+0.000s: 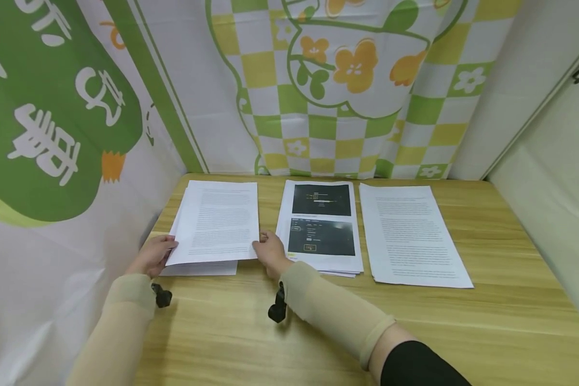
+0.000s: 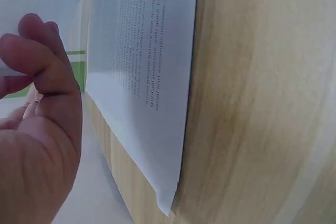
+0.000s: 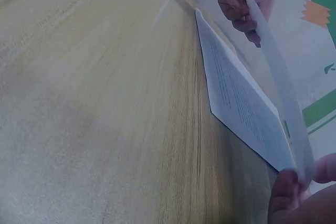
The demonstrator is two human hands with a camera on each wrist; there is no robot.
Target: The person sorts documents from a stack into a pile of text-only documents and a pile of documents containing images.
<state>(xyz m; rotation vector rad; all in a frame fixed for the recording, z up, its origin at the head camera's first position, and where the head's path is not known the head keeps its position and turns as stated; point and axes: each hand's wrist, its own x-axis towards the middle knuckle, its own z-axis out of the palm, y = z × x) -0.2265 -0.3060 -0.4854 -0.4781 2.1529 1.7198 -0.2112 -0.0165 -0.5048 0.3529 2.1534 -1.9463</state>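
Note:
A printed sheet of paper point(image 1: 217, 225) is held up by both hands over the left part of the table. My left hand point(image 1: 155, 254) pinches its left edge near the lower corner. Opposite, the thumb and fingers of my right hand point(image 1: 271, 252) grip the right edge low down. Underneath lies more printed paper point(image 1: 202, 269), mostly covered in the head view. From the right wrist, the held sheet point(image 3: 281, 77) appears nearly edge-on, raised above the paper on the table point(image 3: 239, 90). One corner of the lower paper point(image 2: 167, 203) curls up in the left wrist view.
In the middle of the wooden table point(image 1: 212, 327) lies a stack of paper point(image 1: 282, 214) with two dark pictures on top. Text pages point(image 1: 415, 236) lie to its right. A patterned curtain point(image 1: 323, 134) hangs at the back edge, and white sheeting encloses both sides.

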